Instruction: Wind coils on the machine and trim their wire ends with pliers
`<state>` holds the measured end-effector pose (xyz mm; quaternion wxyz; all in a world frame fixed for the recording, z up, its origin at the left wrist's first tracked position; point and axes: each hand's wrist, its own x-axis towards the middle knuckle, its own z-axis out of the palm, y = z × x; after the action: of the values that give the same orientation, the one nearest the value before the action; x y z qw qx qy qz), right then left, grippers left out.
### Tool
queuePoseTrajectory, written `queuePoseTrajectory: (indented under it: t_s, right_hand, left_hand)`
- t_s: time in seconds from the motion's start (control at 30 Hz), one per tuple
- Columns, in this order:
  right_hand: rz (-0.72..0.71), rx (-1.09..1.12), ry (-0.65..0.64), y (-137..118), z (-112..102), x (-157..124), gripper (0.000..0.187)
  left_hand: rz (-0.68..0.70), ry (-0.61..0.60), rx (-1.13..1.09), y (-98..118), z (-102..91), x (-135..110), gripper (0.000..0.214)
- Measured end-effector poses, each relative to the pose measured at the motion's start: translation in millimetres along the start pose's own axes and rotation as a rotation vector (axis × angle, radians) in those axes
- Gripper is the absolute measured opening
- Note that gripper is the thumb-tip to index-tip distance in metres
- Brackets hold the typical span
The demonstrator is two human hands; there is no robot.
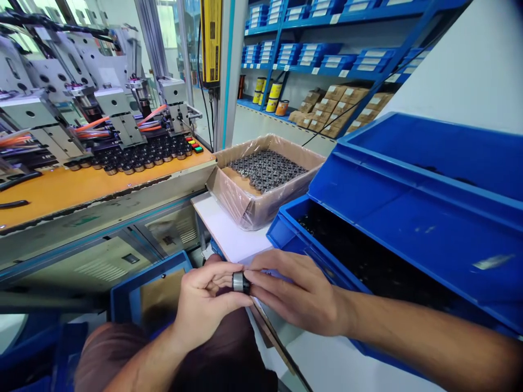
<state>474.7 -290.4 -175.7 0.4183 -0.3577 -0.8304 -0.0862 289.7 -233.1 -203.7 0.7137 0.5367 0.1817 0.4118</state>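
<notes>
A small ribbed grey metal cylinder with a black end piece (239,282) is pinched between the thumb and fingers of my left hand (206,296). From the other side, my right hand (300,291) presses its fingertips on the black end, so both hands grip the part above my lap. Whether the black piece is separate from the metal cannot be made out. Just right of my hands stands a blue bin (286,223) with many dark small parts inside, partly blocked by my right forearm.
A plastic-lined carton (261,209) of rows of dark round parts sits on a white table (220,223). To the left, a machine bench (163,177) carries black round parts (141,155). Stacked blue bins (408,190) rise at right. Another blue bin (120,291) stands low by my legs.
</notes>
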Motion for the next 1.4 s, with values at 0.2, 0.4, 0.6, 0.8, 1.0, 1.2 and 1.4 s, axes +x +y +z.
queuePoseTrajectory:
  t_s: [0.2, 0.4, 0.6, 0.8, 1.0, 1.2, 1.4]
  right_hand:
    - [0.014, -0.022, -0.001, -1, 1, -1, 0.016]
    - [-0.056, -0.07, -0.029, 0, -3, 0, 0.018]
    - [-0.097, -0.082, -0.021, 0, -5, 0, 0.023]
    - [0.05, 0.074, 0.01, -6, -5, 0, 0.024]
    - [0.085, 0.108, 0.006, -6, -5, 2, 0.022]
    - [0.023, 0.034, 0.023, -1, -1, 3, 0.019]
    - [0.055, 0.123, 0.02, -1, -3, 3, 0.021]
  left_hand:
    - [-0.003, -0.014, 0.025, 2, -2.7, -3, 0.049]
    - [0.012, 0.055, -0.027, -3, 8.1, -2, 0.046]
    - [0.093, 0.102, -0.072, -10, 21.5, -5, 0.04]
    - [0.521, -0.075, 0.614, 9, -3.2, 4, 0.041]
    - [0.561, -0.057, 0.653, 10, -3.0, 4, 0.034]
    - [0.061, 0.042, 0.17, -6, 2.4, 4, 0.031]
    - [-0.257, -0.169, -0.386, -12, 3.6, 8, 0.034]
